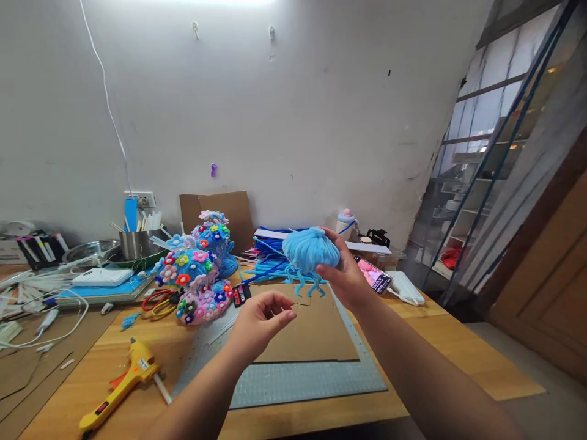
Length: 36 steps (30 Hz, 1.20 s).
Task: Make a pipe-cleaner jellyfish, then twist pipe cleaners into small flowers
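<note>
The right hand (346,275) holds a fluffy light-blue jellyfish figure (309,250) up above the bench (440,342), fingers wrapped around its right side, curly tentacles dangling below. The left hand (259,321) hovers just near and left of it, fingertips pinched together, over a cardboard sheet (316,336). A yellow glue gun (121,382) lies near left.

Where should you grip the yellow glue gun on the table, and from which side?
Grip the yellow glue gun by its handle, the end nearest the table's front edge. Come from above: it lies flat on its side, nozzle pointing away toward the cutting mat, well clear of both hands.
</note>
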Each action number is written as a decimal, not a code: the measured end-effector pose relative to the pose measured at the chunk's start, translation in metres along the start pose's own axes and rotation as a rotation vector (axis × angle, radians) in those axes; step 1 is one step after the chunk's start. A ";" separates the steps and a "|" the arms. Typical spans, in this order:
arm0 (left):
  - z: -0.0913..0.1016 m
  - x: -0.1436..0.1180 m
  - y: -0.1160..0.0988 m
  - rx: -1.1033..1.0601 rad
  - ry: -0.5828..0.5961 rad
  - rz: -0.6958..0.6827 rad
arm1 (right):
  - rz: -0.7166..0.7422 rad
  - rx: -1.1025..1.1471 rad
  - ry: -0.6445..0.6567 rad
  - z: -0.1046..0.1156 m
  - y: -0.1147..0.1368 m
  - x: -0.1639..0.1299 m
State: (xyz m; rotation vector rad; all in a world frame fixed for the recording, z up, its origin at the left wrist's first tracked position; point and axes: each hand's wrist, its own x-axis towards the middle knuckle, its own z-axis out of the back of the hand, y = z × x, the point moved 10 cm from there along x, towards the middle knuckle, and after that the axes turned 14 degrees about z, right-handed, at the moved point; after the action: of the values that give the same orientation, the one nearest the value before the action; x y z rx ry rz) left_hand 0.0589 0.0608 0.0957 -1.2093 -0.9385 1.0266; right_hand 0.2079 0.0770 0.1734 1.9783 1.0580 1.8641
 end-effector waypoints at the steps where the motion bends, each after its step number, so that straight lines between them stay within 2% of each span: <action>1: 0.000 -0.001 -0.001 -0.056 0.009 0.009 | 0.004 -0.006 0.010 -0.001 0.002 0.000; 5: 0.006 0.000 -0.001 -0.283 -0.024 0.051 | 0.013 -0.028 0.036 -0.005 0.010 0.001; 8: 0.004 0.002 0.001 -0.350 -0.018 0.091 | 0.015 -0.039 0.033 -0.006 0.013 0.000; 12: -0.016 0.001 0.006 -0.468 0.170 0.192 | 0.019 -0.038 0.048 -0.008 0.010 -0.002; 14: -0.019 -0.001 0.007 -0.552 0.220 0.211 | 0.017 -0.012 0.043 -0.007 0.008 -0.004; 19: 0.006 -0.001 0.003 -0.657 0.088 0.128 | -0.022 0.084 -0.004 -0.002 0.006 -0.005; 25: 0.020 -0.004 -0.023 -0.657 0.091 0.052 | -0.107 0.079 -0.023 -0.002 -0.002 -0.009; 31: 0.023 -0.013 -0.053 -0.538 0.098 -0.130 | -0.170 0.122 0.002 -0.006 -0.016 -0.013; 33: 0.023 -0.015 -0.050 -0.454 0.091 -0.137 | -0.165 0.117 0.008 -0.006 -0.016 -0.011; 36: 0.018 -0.015 -0.035 -0.342 0.099 -0.060 | -0.143 0.072 -0.013 -0.003 -0.011 -0.005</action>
State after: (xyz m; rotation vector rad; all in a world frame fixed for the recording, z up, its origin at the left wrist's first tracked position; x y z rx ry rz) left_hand 0.0419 0.0491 0.1322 -1.4904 -1.0943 0.7695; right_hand 0.2022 0.0804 0.1633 1.8947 1.2449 1.7606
